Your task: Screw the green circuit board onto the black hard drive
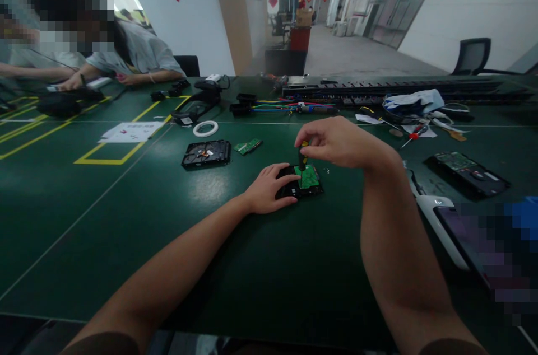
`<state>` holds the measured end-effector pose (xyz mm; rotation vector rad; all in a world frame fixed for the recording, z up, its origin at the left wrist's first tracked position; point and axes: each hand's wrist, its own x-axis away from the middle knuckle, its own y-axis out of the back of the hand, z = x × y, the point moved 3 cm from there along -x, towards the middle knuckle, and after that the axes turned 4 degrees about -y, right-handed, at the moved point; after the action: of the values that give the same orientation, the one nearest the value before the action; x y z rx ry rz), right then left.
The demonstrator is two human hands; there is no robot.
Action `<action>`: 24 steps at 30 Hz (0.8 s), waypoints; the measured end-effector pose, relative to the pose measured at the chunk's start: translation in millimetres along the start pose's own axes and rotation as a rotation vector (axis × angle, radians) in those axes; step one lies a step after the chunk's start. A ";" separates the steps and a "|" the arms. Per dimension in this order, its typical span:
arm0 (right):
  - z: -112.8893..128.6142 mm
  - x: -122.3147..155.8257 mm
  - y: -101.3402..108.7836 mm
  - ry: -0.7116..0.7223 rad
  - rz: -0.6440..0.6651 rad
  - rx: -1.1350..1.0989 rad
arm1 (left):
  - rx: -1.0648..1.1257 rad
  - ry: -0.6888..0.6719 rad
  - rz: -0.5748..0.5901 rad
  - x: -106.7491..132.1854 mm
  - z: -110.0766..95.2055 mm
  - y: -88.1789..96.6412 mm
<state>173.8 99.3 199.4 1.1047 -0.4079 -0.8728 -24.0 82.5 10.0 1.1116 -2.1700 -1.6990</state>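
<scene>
A hard drive [314,190] lies on the green table with its green circuit board [310,177] facing up. My left hand [269,190] holds the drive's left end, thumb along the near edge and fingers across the top and far side. In my right hand [336,142] is a screwdriver [302,158] with a black and yellow handle, gripped between thumb and fingers. It stands upright, its shaft pointing down at the board; the exact tip contact is too small to make out. Tiny screws [327,171] lie just right of the drive.
A second hard drive [205,153], a loose circuit board [247,146] and a white tape ring [205,129] lie left. Another drive [468,174], a red screwdriver [414,135] and a white device [441,226] are right. Cables [294,106] run behind. A co-worker [138,50] sits far left.
</scene>
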 end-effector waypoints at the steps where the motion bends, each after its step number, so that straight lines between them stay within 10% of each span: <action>1: -0.6 1.6 0.1 -0.003 -0.006 -0.003 | -0.001 -0.003 -0.001 0.1 0.1 0.1; 24: -12.1 4.3 -3.3 -0.069 -0.048 -0.020 | 0.000 -0.014 -0.006 0.0 -0.3 1.0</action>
<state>183.3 102.6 190.8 1.0720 -0.4305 -0.9573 -24.3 82.4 11.0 1.1106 -2.1768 -1.7150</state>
